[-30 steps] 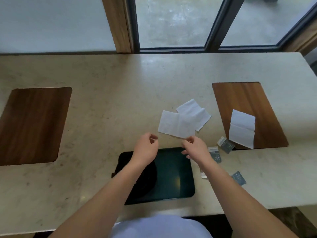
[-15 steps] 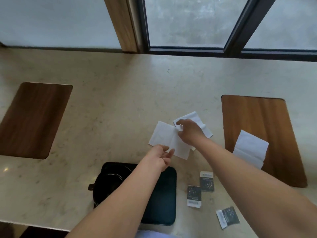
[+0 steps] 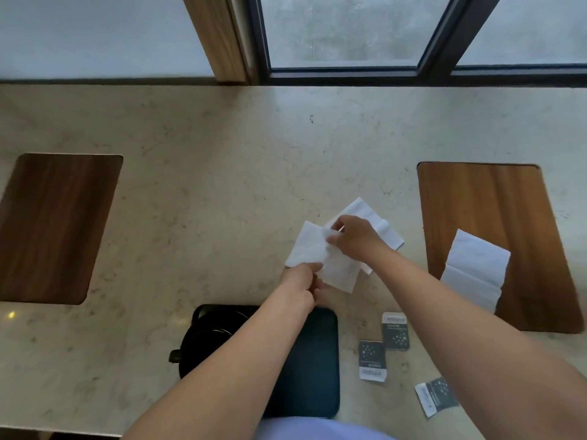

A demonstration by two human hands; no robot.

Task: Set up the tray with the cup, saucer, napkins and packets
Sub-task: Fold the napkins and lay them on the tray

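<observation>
A dark tray (image 3: 317, 369) lies at the counter's near edge, with a black cup and saucer (image 3: 206, 341) on its left half, partly hidden by my left forearm. Just beyond the tray a white napkin (image 3: 309, 247) lies unfolded. My left hand (image 3: 300, 281) pinches its near edge and my right hand (image 3: 357, 238) pinches its top middle. A second napkin (image 3: 365, 211) lies under my right hand. A third napkin (image 3: 475, 269) rests on the right wooden inlay. Three dark packets (image 3: 395, 331) (image 3: 372, 360) (image 3: 436, 396) lie right of the tray.
The beige marble counter (image 3: 206, 201) has a wooden inlay at the left (image 3: 54, 227) and at the right (image 3: 495, 217). A window frame and a wooden post (image 3: 219, 36) stand behind the counter's far edge.
Both hands moved forward from above the tray to the napkins and took hold of the nearer one. The view tilted down and closer to the counter.
</observation>
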